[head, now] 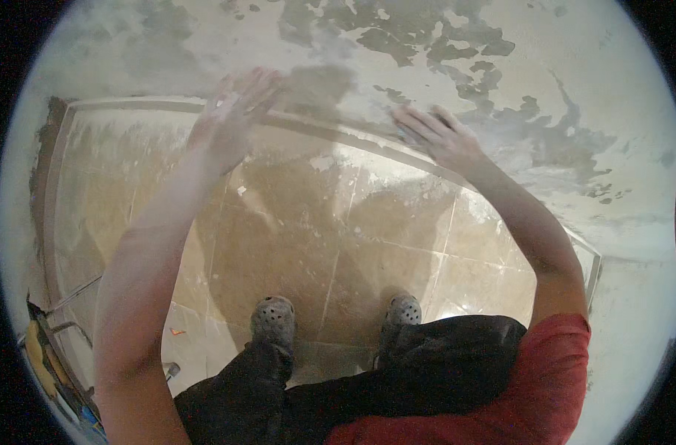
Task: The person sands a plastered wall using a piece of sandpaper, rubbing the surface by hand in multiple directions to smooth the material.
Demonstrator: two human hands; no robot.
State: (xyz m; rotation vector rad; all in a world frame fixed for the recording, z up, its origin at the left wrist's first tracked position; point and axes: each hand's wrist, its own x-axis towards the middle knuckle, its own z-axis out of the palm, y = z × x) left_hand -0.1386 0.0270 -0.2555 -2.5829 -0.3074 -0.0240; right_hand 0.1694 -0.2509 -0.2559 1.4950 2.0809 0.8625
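Observation:
Both hands reach forward to a patchy plastered wall (pixel 316 44), where grey areas show through a pale coat. My left hand (pixel 238 111) is blurred and looks dusted white; its fingers are spread at the wall's foot line in the picture, with nothing seen in it. My right hand (pixel 441 133) lies further right with its fingertips at the wall, also somewhat blurred, palm out of sight. Whether it holds something flat beneath cannot be told. Neither hand's contact with the wall is certain. A grey skirting strip (pixel 371 146) runs behind both hands.
Tan floor tiles (pixel 293 233) carry white dust and flecks. My grey clogs (pixel 273 320) stand on them. At the lower left sits a rack or case of tools (pixel 54 367) with metal bars. A brush-like item (pixel 172 369) and an orange scrap (pixel 177 332) lie nearby.

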